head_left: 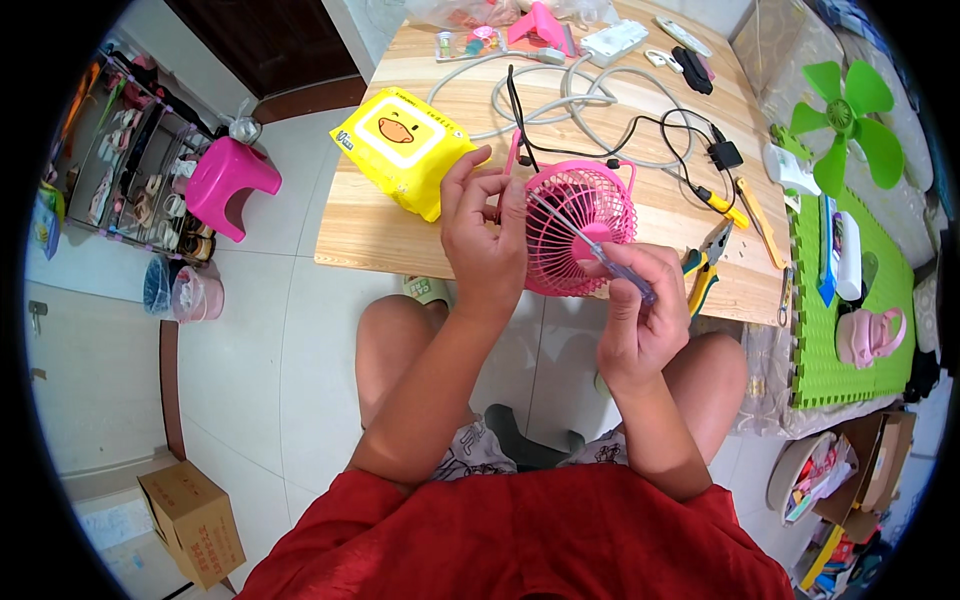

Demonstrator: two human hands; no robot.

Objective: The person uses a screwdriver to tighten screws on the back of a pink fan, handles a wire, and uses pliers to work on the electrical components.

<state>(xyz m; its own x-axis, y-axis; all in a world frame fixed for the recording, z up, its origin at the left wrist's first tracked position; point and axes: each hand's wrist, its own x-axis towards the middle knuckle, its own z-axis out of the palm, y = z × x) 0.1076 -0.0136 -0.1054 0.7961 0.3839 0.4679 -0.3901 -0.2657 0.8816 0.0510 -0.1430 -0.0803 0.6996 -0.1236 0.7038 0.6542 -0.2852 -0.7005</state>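
Observation:
A screwdriver [632, 277] with a clear purple handle and a thin metal shaft is gripped in my right hand [645, 315]. Its shaft slants up and left across the pink wire cage of a small fan [548, 262], which lies at the table's near edge. My left hand [487, 225] is pinched closed beside the cage's left rim, close to the screwdriver's tip. What its fingertips hold, if anything, is too small to make out. A yellow pack of wipes [405, 145] lies just left of that hand.
Grey and black cables [600, 95] loop over the wooden table [345, 240] behind the fan. Pliers [708, 268], a yellow-handled tool [728, 210] and a utility knife [760, 222] lie to the right. Green fan blades [842, 120] stand beyond. A pink stool [232, 185] is at the left.

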